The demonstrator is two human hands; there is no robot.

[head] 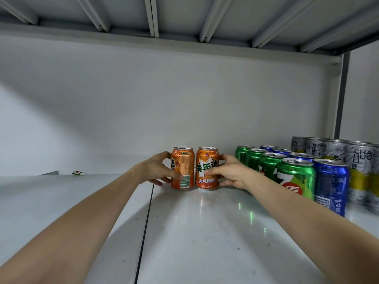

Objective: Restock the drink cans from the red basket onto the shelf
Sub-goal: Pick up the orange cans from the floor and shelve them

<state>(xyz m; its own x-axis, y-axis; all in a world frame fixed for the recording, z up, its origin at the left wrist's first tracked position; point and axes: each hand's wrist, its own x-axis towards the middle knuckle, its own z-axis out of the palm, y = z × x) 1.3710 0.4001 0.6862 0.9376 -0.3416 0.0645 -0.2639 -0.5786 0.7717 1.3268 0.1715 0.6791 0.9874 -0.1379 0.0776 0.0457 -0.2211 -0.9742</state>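
Two orange drink cans stand upright side by side near the back of the white shelf (205, 232). My left hand (155, 171) wraps around the left orange can (183, 160), whose barcode faces me. My right hand (231, 171) grips the right orange can (207, 181) from its right side. Both cans rest on the shelf surface and nearly touch each other. The red basket is out of view.
To the right stand rows of green cans (295, 175), blue cans (331, 185) and silver-and-yellow cans (363, 167), running front to back. A small green-and-white item (79, 172) lies at the far left back. A seam (146, 222) splits the shelf boards; another shelf hangs overhead.
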